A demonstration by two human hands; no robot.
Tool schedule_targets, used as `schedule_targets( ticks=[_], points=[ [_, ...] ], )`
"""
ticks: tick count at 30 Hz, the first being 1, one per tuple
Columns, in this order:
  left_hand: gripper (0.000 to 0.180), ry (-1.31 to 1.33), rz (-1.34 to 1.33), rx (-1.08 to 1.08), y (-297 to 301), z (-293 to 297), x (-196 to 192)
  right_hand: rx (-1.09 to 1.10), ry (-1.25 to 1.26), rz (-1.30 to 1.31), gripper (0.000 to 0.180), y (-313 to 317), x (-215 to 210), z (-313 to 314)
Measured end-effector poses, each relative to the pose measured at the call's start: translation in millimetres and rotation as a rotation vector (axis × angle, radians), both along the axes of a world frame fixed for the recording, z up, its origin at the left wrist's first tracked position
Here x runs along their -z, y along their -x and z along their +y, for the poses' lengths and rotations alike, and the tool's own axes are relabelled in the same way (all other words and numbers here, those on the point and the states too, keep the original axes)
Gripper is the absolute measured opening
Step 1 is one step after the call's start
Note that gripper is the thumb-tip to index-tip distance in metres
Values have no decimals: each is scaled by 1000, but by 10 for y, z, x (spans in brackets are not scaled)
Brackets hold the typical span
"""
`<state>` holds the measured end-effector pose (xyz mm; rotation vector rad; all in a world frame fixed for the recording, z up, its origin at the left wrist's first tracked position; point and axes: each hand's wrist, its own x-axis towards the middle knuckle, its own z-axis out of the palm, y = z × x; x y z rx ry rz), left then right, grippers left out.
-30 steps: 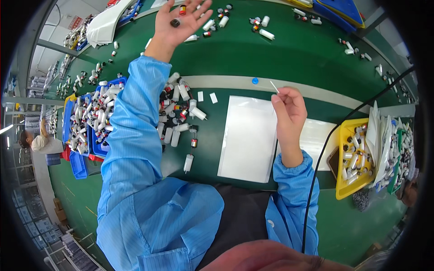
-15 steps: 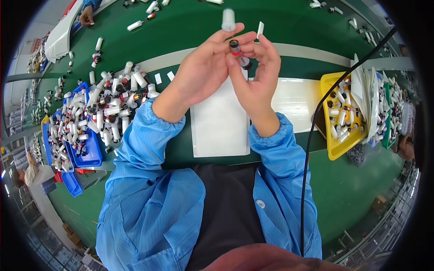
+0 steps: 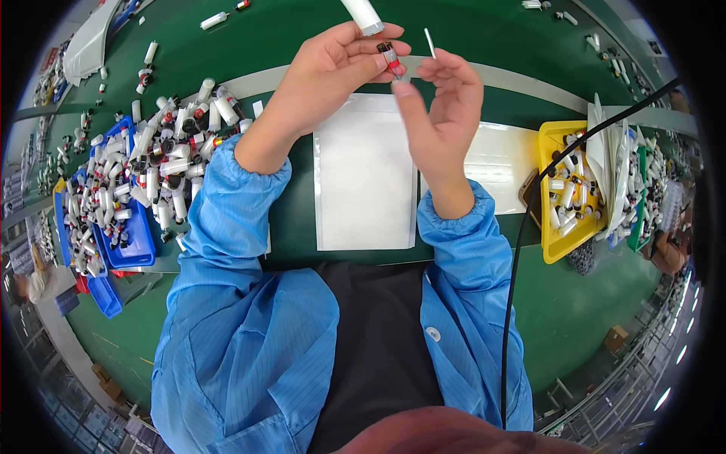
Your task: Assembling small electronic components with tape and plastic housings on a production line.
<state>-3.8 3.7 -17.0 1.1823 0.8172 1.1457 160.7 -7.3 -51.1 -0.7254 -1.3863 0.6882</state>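
In my left hand (image 3: 318, 72) a small black part with a red band (image 3: 389, 57) is pinched between thumb and fingers. The same hand keeps a white cylinder (image 3: 363, 15) between its fingers, tilted and partly cut off by the upper edge. A thin white strip (image 3: 429, 43) stands up from the fingers of my right hand (image 3: 446, 113). The right thumb tip is close below the small part; I cannot tell whether it touches. Under both hands lies a white sheet in a clear sleeve (image 3: 365, 181) on the green table.
At left, white cylinders with black and red ends (image 3: 178, 163) heap beside and over a blue tray (image 3: 136, 238). A yellow tray (image 3: 556, 246) with similar pieces stands right. A black cable (image 3: 522, 219) crosses in front of it. More loose pieces (image 3: 215, 20) lie at the back.
My right hand has drawn back a little to the right from the small part. The left hand has moved up and left, and its white cylinder now leans to the left.
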Motion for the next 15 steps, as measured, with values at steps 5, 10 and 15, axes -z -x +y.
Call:
schedule_targets(
  ticks=[5,10,15],
  points=[
    [37,-63,68,30,73,15,7,-318,386,306,21,-205,-209,-5],
    [37,-128,107,99,49,-8,-6,-513,517,278,13,-226,-247,57],
    [37,-142,151,124,45,-24,22,-465,599,190,13,-219,-257,64]
  ],
)
